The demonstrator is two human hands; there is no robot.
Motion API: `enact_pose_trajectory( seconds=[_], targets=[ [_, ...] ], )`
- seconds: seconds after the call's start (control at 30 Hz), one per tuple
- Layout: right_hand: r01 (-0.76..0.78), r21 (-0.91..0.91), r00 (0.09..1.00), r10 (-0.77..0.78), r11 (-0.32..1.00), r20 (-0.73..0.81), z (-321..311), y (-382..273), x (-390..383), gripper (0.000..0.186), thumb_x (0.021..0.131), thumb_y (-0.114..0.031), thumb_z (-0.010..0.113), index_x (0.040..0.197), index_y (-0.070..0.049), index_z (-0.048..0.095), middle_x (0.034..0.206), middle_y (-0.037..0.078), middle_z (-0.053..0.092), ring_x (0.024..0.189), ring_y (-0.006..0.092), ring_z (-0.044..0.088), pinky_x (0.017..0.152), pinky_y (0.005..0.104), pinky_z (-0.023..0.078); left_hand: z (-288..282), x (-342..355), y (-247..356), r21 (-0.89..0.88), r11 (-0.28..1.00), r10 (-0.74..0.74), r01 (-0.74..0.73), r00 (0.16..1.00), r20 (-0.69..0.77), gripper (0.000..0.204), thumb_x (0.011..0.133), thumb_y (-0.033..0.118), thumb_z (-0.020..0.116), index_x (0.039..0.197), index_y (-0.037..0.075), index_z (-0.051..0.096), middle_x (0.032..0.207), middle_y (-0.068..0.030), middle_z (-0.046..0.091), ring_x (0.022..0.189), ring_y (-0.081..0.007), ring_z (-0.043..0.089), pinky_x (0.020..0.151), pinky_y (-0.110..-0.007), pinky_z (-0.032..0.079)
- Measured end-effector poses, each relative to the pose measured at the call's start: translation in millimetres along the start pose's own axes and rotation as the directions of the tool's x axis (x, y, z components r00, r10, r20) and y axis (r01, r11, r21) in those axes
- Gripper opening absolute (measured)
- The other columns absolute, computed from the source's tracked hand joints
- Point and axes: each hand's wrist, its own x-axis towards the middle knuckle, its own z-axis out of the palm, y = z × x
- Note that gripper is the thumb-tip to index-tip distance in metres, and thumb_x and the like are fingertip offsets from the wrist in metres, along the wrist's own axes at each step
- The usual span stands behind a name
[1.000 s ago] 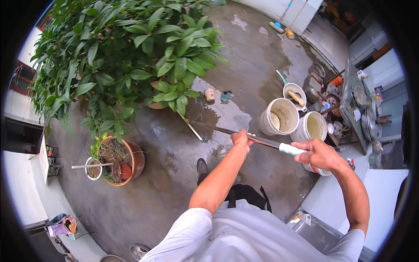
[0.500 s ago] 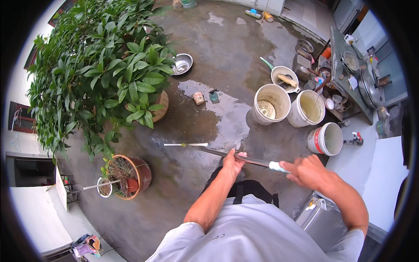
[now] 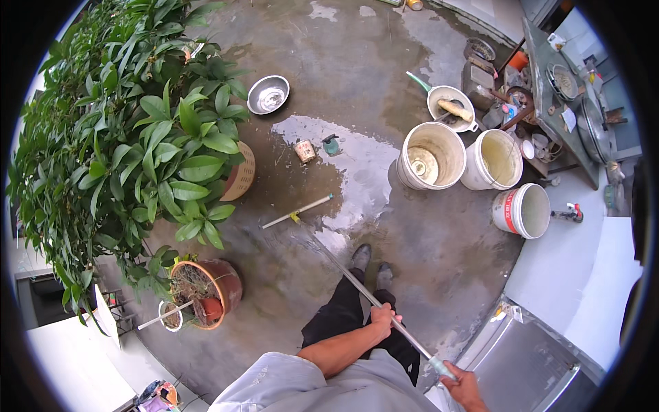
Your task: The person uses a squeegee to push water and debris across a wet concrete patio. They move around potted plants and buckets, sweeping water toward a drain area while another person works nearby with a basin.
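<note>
I hold a long-handled floor squeegee with both hands, its silvery pole slanting from lower right to upper left. My left hand is wrapped around the middle of the pole. Lower down, my right hand is closed round the pale grip at the pole's end. The narrow squeegee head, with a yellow joint, lies on the wet concrete floor beside a shiny puddle. Part of the pole near the head is blurred. My two shoes show just right of the pole.
A leafy potted shrub spreads at left, above a brown planter. A metal basin, a small tub and a green bottle sit ahead. White buckets stand right, near a cluttered table. A steel cabinet is lower right.
Both hands have come down and nearer my body, the right one most. The pole now slants more steeply, and the squeegee head has turned, its right end farther away.
</note>
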Motion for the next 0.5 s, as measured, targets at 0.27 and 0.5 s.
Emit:
enact_pose_trajectory(
  seconds=[0.27, 0.5],
  targets=[
    [0.112, 0.11, 0.993, -0.107, 0.988, -0.049, 77.5, -92.4, 55.7, 0.045, 0.086, -0.011, 0.065, 0.13, -0.005, 0.055, 0.111, 0.013, 0.068, 0.104, 0.0129, 0.059, 0.091, 0.0269, 0.044, -26.7, 42.2, 115.8, 0.072, 0.983, 0.166, -0.17, 0.985, 0.054, 0.013, 0.091, 0.016, 0.051, 0.094, 0.006, 0.043, 0.067, -0.0073, 0.05, 0.045, -0.0231, 0.055, 0.04, -0.039, 0.05],
    [0.215, 0.1, 0.972, -0.203, 0.972, -0.118, 116.2, -150.1, 101.4, 0.053, 0.084, -0.02, 0.07, 0.132, -0.004, 0.053, 0.112, 0.025, 0.064, 0.101, 0.0342, 0.066, 0.083, 0.0328, 0.051, -45.6, 82.2, 190.2, 0.101, 0.966, 0.226, -0.239, 0.966, 0.125, 0.013, 0.092, 0.017, 0.049, 0.085, 0.007, 0.046, 0.063, -0.0067, 0.049, 0.045, -0.023, 0.055, 0.04, -0.039, 0.048]
  ],
)
